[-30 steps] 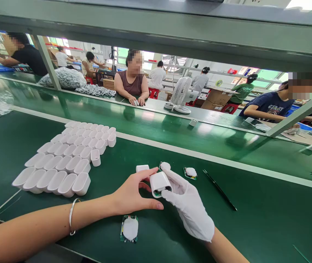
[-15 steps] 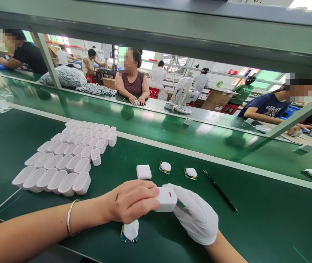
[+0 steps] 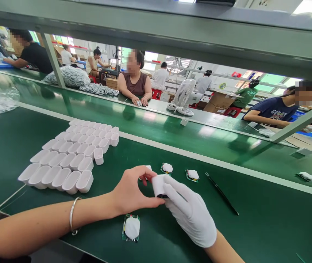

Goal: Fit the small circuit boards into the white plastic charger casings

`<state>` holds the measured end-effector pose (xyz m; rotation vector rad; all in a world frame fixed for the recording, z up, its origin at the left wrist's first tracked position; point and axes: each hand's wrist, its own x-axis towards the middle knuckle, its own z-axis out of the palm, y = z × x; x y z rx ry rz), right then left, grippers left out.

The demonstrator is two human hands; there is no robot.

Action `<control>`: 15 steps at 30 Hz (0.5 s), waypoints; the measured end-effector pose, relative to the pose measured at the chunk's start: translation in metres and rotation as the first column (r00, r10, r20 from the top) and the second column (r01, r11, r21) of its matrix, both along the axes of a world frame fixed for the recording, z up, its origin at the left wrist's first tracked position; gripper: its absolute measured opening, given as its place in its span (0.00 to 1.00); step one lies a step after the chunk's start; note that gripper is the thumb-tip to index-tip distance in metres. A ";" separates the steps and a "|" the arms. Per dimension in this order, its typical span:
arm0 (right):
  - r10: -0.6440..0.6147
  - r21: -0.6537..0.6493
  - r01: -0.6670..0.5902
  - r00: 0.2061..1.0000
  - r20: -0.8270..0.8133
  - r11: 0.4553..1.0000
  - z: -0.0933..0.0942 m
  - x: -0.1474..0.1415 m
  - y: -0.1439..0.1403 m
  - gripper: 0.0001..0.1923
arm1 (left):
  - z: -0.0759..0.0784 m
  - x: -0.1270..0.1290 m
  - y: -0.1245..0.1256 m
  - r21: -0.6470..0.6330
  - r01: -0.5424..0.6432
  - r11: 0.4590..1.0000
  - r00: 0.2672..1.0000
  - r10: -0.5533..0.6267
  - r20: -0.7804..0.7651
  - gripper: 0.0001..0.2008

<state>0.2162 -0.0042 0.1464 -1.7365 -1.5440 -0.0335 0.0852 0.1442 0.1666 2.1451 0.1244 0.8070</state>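
Both my hands hold one small white plastic housing [image 3: 159, 185] just above the green table [image 3: 268, 223]. My bare left hand [image 3: 131, 191], with a silver bracelet on the wrist, pinches its left side. My right hand [image 3: 190, 212], in a white glove, grips its right side and covers part of it. A dark opening shows at the housing's lower edge. A green circuit board with a white pad [image 3: 131, 228] lies on the table just below my hands. Another white housing [image 3: 147, 168] lies behind my left fingers, mostly hidden.
Rows of several white shells [image 3: 68, 155] stand at the left. Two small boards with white pads [image 3: 167, 168] [image 3: 193, 175] and a black stick [image 3: 221, 193] lie beyond my hands. A white fan [image 3: 183, 95] and co-workers, one seated [image 3: 134, 84], are across the far table.
The housing was turned from its flat face back to its open end, and both hands rose slightly away from the board. The view shifted a little.
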 end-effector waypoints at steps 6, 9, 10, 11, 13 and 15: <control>-0.352 0.076 0.350 0.936 0.019 0.934 0.018 0.031 0.025 0.11 | 0.027 -0.007 0.024 0.512 -0.115 0.851 0.817 0.374 -0.439 0.12; -0.575 -0.101 0.570 0.817 -0.035 0.816 0.032 0.083 0.051 0.15 | 0.042 -0.012 0.048 0.834 -0.178 0.522 0.440 0.800 -0.407 0.12; -0.652 -0.163 0.642 0.758 -0.014 0.749 0.036 0.103 0.060 0.14 | 0.046 -0.013 0.054 0.874 -0.150 0.463 0.326 0.857 -0.399 0.14; -0.725 -0.220 0.710 0.689 0.017 0.669 0.038 0.122 0.069 0.14 | 0.048 -0.013 0.060 0.891 -0.113 0.440 0.256 0.879 -0.402 0.16; -0.769 -0.253 0.751 0.638 0.040 0.610 0.037 0.153 0.084 0.13 | 0.049 -0.012 0.069 0.885 -0.064 0.460 0.204 0.874 -0.440 0.19; -0.783 -0.265 0.766 0.620 0.058 0.586 0.032 0.172 0.096 0.13 | 0.047 -0.011 0.074 0.860 -0.054 0.507 0.202 0.849 -0.488 0.21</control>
